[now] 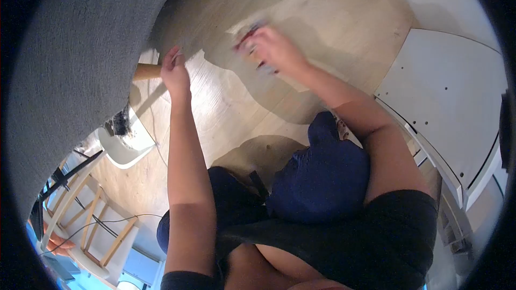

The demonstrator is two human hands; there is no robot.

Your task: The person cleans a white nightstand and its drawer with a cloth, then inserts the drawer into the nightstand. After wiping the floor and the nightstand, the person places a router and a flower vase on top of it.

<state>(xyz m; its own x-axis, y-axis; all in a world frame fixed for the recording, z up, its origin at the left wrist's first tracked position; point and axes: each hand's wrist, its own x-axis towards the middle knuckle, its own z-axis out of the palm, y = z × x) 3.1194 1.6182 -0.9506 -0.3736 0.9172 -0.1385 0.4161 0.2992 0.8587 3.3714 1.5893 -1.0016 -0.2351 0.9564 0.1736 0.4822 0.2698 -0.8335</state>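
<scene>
My right hand (274, 48) is smeared by motion above the wooden floor (349, 27). Its fingers are closed on a blurred dark-red and grey object (248, 38), whose kind I cannot make out. My left hand (176, 75) is raised beside a round wooden leg (148, 71) below the grey fabric piece of furniture (80, 37). Its fingers are curled, with a small pale thing (176, 56) perhaps between them, too small to name. Whether this hand touches the leg, I cannot tell.
A white tray-like container (124, 153) with a dark brush-like thing (121, 122) lies at the left. A white panel with holes (446, 88) stands at the right. Chairs with wooden legs (118, 241) and a thin black cable (107, 220) are at the lower left.
</scene>
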